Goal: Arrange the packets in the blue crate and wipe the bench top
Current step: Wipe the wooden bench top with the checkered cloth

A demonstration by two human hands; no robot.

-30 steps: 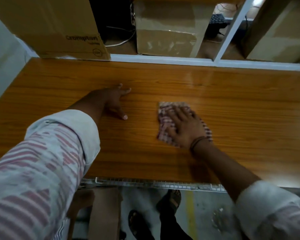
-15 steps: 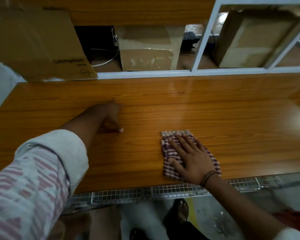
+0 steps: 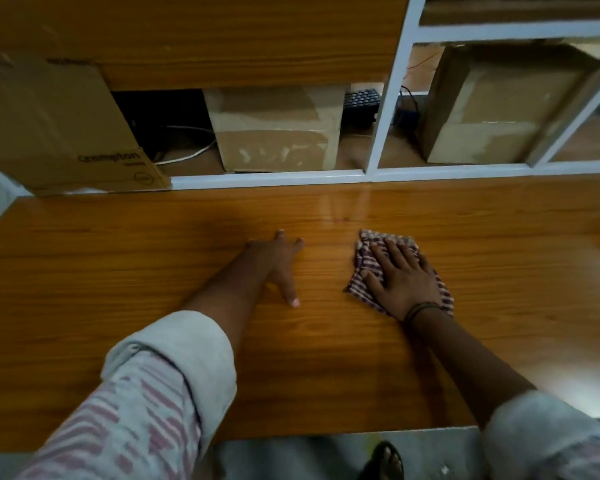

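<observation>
A red-and-white checked cloth [image 3: 364,249] lies flat on the wooden bench top [image 3: 118,265], right of centre. My right hand [image 3: 400,280] presses down on the cloth with the fingers spread over it. My left hand [image 3: 279,261] rests flat on the bare wood a little to the left of the cloth, fingers apart and holding nothing. No blue crate and no packets are in view.
A white metal frame [image 3: 378,133] runs along the back of the bench. Behind it stand cardboard boxes: one marked Crompton [image 3: 56,133] at the left, one in the middle [image 3: 278,129], one at the right [image 3: 489,109]. A sandalled foot [image 3: 383,460] shows below the front edge.
My right hand has pushed the cloth away from the front edge toward the back of the bench. My left hand stays planted on the wood. The view has shifted.
</observation>
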